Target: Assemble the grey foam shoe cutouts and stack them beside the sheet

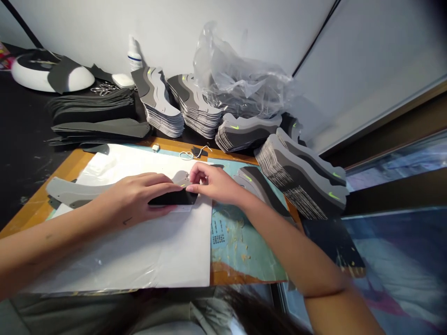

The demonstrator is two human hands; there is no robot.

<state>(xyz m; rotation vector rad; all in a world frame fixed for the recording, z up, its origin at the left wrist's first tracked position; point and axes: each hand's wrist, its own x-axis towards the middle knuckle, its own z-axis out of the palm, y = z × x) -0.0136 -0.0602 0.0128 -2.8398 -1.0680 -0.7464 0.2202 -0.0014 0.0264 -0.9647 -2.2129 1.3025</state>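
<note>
At the near edge, grey clothing is seen below a wooden board. The board is partly covered by white paper and, on the right, by a worn blue-green sheet.

Above the white paper, near its right edge, a black and grey panel with a small green mark is held. It is clamped between the thumb and fingers of the left hand. The panel's upper right part is met by the thumb of the right hand, whose fingers are curled; whether they are closed on the panel cannot be told. The two hands are brought close together at the fingertips.

To the left, a loose grey piece is partly hidden by the left forearm. On the blue-green sheet, a grey and black piece is laid beyond the right forearm. White string is left near the board's far edge.

Farther off, green-marked pieces are piled in a right-hand stack and in others beyond the board. Dark strips are heaped at the left. Behind these, a crumpled plastic bag and a white bottle are seen against the wall.
</note>
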